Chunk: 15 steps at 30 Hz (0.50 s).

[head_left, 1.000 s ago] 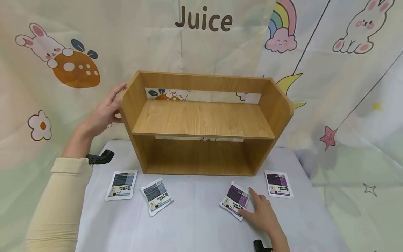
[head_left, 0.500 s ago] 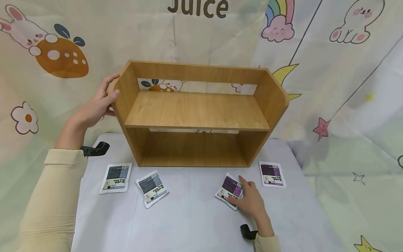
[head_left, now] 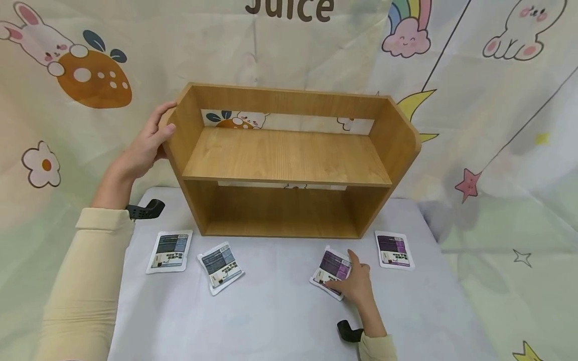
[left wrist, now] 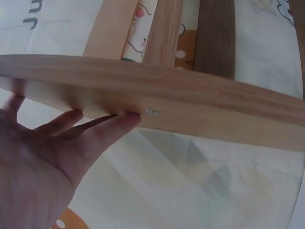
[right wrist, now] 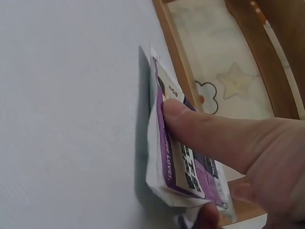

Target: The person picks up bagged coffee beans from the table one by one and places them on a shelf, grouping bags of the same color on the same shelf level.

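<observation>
Right hand [head_left: 355, 284] pinches left purple packet [head_left: 333, 265] — shallow grip might slip; left hand [head_left: 143, 148], spread wide against wooden shelf [head_left: 289, 156], could tip it by pushing.

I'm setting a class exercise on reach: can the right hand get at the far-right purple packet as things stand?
Probably yes: nothing shows between the right hand and the far-right packet, though the hand pinches the neighbouring packet.
</observation>
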Motion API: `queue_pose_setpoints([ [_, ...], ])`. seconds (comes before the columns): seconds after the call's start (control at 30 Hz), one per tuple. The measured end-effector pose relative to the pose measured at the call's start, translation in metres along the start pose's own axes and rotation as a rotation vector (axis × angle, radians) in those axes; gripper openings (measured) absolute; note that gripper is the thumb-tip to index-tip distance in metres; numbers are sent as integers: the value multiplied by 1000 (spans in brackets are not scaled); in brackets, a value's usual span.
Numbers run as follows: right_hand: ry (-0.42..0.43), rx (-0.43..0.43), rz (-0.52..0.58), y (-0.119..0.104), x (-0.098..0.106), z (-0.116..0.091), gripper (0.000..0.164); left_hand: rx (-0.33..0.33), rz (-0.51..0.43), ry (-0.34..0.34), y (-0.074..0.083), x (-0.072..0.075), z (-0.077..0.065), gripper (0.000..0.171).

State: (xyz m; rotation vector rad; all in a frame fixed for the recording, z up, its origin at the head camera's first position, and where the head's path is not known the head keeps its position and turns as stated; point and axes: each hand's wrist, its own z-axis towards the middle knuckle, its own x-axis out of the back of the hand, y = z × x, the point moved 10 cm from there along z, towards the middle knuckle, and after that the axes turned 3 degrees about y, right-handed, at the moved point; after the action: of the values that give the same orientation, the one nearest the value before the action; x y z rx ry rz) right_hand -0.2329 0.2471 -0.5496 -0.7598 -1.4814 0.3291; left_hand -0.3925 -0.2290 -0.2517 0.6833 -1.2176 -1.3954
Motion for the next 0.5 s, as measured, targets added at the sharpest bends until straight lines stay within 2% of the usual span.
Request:
queue_pose_setpoints([
  [0.17, -1, 52, -20, -8, -7, 0, 102, 7, 7, 18, 1, 1, -3, 56],
  [0.33, -60, 129, -13, -17, -15, 2, 90, 15, 66, 52, 0, 2, -5, 57],
  [0.5, -115, 141, 55, -17, -23, 0, 83, 27, 61, 67, -1, 0, -4, 57],
])
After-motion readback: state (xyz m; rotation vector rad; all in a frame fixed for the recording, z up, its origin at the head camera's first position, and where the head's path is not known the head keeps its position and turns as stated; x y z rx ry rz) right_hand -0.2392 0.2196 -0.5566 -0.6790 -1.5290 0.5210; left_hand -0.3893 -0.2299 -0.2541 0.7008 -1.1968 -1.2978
